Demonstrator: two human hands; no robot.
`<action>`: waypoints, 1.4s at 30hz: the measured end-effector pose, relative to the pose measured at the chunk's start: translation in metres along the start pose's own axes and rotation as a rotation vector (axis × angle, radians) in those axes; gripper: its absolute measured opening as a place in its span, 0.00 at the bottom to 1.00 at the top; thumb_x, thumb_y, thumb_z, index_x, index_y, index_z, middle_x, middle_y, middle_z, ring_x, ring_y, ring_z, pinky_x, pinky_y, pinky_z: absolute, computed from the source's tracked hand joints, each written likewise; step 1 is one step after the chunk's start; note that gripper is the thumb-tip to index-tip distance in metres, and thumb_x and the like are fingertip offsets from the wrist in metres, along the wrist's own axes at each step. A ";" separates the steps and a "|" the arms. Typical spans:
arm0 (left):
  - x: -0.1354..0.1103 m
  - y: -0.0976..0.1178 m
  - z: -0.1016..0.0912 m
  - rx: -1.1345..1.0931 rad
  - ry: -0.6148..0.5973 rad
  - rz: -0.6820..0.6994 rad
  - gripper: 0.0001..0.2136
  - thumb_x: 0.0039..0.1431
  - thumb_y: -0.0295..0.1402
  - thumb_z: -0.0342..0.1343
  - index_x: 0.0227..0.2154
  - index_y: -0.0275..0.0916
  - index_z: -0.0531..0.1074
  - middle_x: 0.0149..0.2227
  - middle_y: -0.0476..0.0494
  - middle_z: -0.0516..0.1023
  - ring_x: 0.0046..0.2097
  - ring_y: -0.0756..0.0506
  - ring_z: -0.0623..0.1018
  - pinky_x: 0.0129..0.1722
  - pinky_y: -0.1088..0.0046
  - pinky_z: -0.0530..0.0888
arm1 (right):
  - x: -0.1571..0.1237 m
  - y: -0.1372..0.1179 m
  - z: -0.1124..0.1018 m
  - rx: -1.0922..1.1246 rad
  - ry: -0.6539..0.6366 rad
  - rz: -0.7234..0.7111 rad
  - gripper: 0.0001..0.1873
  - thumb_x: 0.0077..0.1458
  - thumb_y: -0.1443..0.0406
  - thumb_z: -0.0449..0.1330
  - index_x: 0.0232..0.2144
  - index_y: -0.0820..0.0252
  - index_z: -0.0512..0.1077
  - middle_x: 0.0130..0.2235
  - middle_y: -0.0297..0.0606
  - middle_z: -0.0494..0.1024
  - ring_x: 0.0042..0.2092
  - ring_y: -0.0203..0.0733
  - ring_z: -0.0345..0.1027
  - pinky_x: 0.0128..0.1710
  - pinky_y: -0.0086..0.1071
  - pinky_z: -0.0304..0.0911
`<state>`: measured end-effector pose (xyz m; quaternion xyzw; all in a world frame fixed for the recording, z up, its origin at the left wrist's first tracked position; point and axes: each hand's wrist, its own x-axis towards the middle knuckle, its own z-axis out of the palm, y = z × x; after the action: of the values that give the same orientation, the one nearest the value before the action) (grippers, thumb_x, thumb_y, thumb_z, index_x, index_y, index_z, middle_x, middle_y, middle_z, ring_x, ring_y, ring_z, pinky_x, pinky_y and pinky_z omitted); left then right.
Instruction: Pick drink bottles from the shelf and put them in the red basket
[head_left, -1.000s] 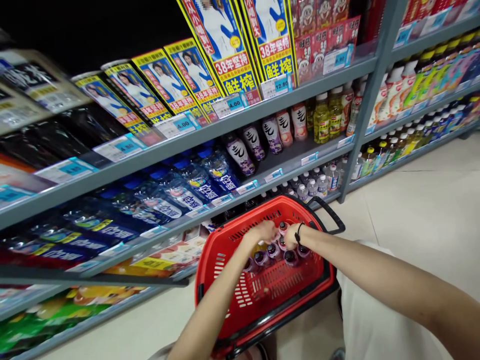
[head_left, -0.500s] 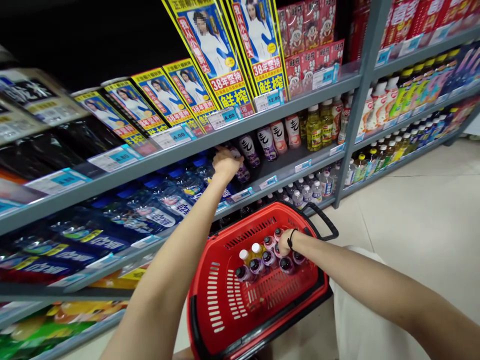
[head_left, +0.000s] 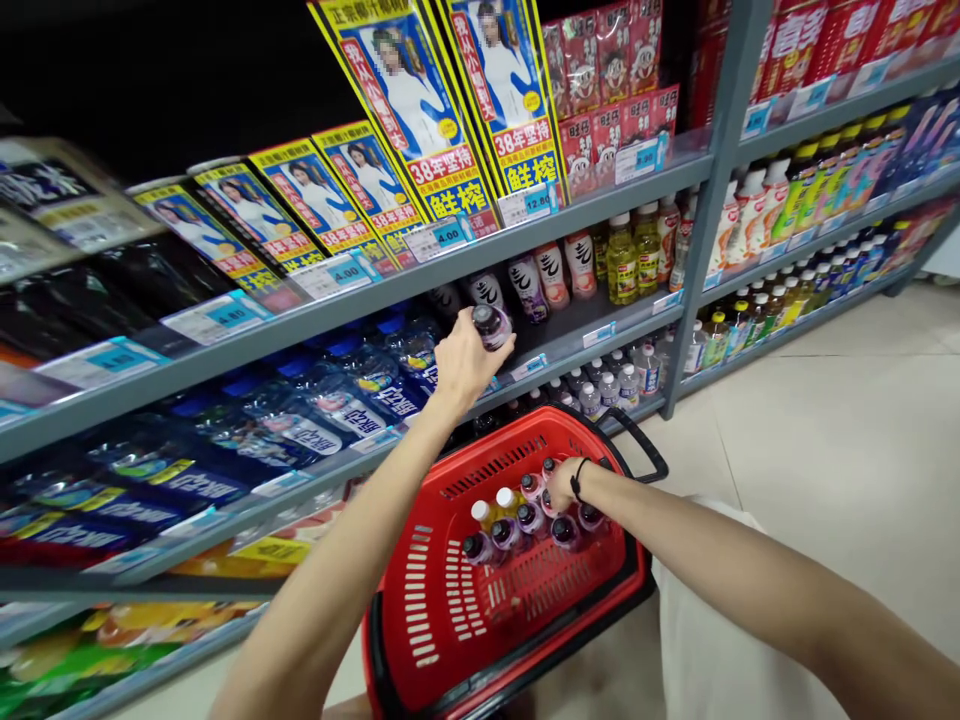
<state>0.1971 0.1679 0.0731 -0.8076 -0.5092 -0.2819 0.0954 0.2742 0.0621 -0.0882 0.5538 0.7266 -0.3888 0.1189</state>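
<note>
Inside basket (head_left: 417, 600): bottles (head_left: 505, 532) under right hand (head_left: 560, 484), grip unclear; left hand (head_left: 461, 366) holds purple bottle (head_left: 491, 325).

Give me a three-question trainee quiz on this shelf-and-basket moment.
1. True or false: the left hand holds a purple bottle by the shelf.
2. The right hand touches: A) a price tag, B) bottles in the shopping basket, C) the floor.
3. Fill in: the basket handle is ____.
Key: 1 true; 2 B; 3 black.
</note>
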 end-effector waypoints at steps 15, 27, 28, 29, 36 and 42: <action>-0.180 -0.059 -0.086 -1.499 -0.088 -0.926 0.27 0.41 0.54 0.70 0.35 0.37 0.72 0.25 0.52 0.74 0.23 0.51 0.71 0.23 0.77 0.69 | -0.026 -0.048 0.032 1.141 -0.515 -0.469 0.38 0.68 0.45 0.32 0.46 0.68 0.70 0.38 0.54 0.80 0.36 0.47 0.78 0.39 0.44 0.75; -0.215 -0.088 -0.105 -0.859 -0.396 -0.272 0.27 0.48 0.46 0.69 0.47 0.36 0.71 0.39 0.43 0.80 0.36 0.45 0.78 0.36 0.71 0.75 | -0.050 -0.096 0.069 1.397 -0.376 -0.228 0.41 0.68 0.46 0.25 0.48 0.67 0.69 0.30 0.46 0.77 0.21 0.38 0.67 0.18 0.27 0.63; -0.214 -0.087 -0.106 -0.817 -0.433 -0.204 0.28 0.48 0.47 0.69 0.48 0.36 0.71 0.41 0.43 0.80 0.37 0.43 0.79 0.38 0.69 0.76 | -0.051 -0.095 0.073 1.392 -0.372 -0.200 0.43 0.67 0.45 0.24 0.48 0.67 0.69 0.29 0.47 0.76 0.20 0.37 0.66 0.16 0.26 0.60; -0.213 -0.086 -0.107 -0.788 -0.465 -0.149 0.29 0.48 0.49 0.68 0.49 0.36 0.71 0.42 0.42 0.80 0.38 0.43 0.79 0.39 0.68 0.76 | -0.052 -0.092 0.078 1.394 -0.391 -0.174 0.46 0.66 0.44 0.23 0.48 0.68 0.70 0.29 0.47 0.76 0.19 0.37 0.65 0.15 0.25 0.58; -0.212 -0.089 -0.105 -1.047 -0.607 -0.053 0.26 0.59 0.42 0.60 0.57 0.36 0.64 0.39 0.42 0.81 0.36 0.43 0.80 0.35 0.69 0.77 | -0.054 -0.075 0.077 1.292 -1.009 -0.098 0.66 0.46 0.32 0.09 0.41 0.73 0.71 0.29 0.54 0.76 0.18 0.37 0.61 0.10 0.25 0.42; -0.212 -0.075 -0.104 -1.204 -0.534 -0.034 0.23 0.48 0.41 0.69 0.45 0.38 0.71 0.39 0.44 0.80 0.37 0.44 0.79 0.39 0.71 0.78 | -0.064 -0.088 0.062 1.214 -0.775 -0.116 0.50 0.60 0.33 0.29 0.40 0.68 0.73 0.29 0.47 0.77 0.17 0.31 0.57 0.13 0.21 0.42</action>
<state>0.0256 -0.0064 0.0317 -0.7538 -0.2813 -0.3087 -0.5072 0.2025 -0.0339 -0.0530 0.3051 0.3161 -0.8982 0.0187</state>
